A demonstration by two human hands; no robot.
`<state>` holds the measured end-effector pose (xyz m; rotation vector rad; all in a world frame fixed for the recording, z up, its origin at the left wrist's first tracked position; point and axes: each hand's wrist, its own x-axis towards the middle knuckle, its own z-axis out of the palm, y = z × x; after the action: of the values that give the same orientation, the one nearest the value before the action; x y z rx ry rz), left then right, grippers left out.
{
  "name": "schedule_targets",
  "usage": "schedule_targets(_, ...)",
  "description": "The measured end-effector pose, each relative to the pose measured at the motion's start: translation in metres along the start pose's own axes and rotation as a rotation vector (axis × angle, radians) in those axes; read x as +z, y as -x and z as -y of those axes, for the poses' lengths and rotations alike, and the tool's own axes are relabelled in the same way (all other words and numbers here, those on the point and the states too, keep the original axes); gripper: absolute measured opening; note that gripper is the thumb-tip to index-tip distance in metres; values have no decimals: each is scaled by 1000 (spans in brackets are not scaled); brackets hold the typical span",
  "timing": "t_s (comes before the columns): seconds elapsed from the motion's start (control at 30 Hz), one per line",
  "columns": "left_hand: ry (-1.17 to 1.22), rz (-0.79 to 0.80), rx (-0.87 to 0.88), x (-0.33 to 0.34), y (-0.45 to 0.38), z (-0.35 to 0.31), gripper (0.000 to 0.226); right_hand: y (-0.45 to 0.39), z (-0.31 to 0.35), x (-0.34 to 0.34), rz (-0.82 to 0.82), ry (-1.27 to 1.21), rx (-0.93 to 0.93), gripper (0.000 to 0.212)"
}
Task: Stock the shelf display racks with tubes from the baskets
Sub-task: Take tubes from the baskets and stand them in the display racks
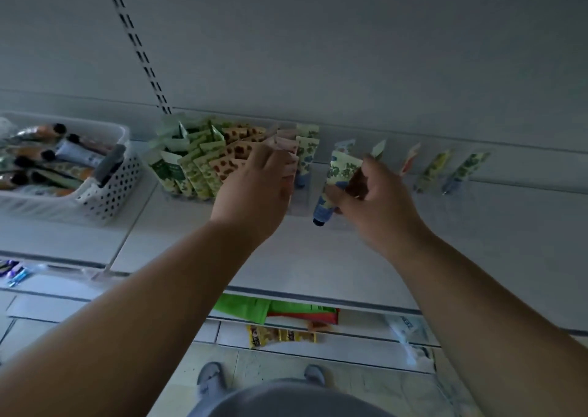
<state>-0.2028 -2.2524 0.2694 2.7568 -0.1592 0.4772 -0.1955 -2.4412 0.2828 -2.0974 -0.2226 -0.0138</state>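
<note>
A floral tube with a blue cap (334, 187) is pinched in the curled fingers of the right hand (378, 200) just in front of the clear display rack (302, 200) at the back of the white shelf (178, 238). The left hand (254, 194) is pressed against the pink tubes (286, 144) standing in the rack; whether its fingers are spread or curled cannot be told. More tubes are seen lying in the white perforated basket (108, 194), left of the rack on the same shelf.

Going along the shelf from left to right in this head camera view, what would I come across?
White basket of black-capped tubes → packed rows of green and brown patterned tubes → left hand → blue-capped tube held by the right hand → single tubes in rack slots.
</note>
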Motion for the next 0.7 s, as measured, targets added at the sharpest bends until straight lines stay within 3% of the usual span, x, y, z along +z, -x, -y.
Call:
schedule_targets(0.1, 95, -173, 92, 3, 30, -6, 42, 0, 5, -3, 25, 97, -109, 39)
schedule_targets(0.17, 208, -126, 96, 13, 50, -10, 48, 2, 9, -2, 95, 94, -176, 27)
schedule_targets(0.3, 367, 36, -83, 43, 62, -9, 53, 6, 10, 6, 200, 99, -196, 17)
schedule_targets(0.43, 380, 81, -192, 63, 66, 1, 52, -10, 2, 7, 68, 221, -183, 25)
schedule_targets(0.7, 332, 119, -191, 68, 65, 2, 55, -51, 8, 15, -85, 417, -262, 34)
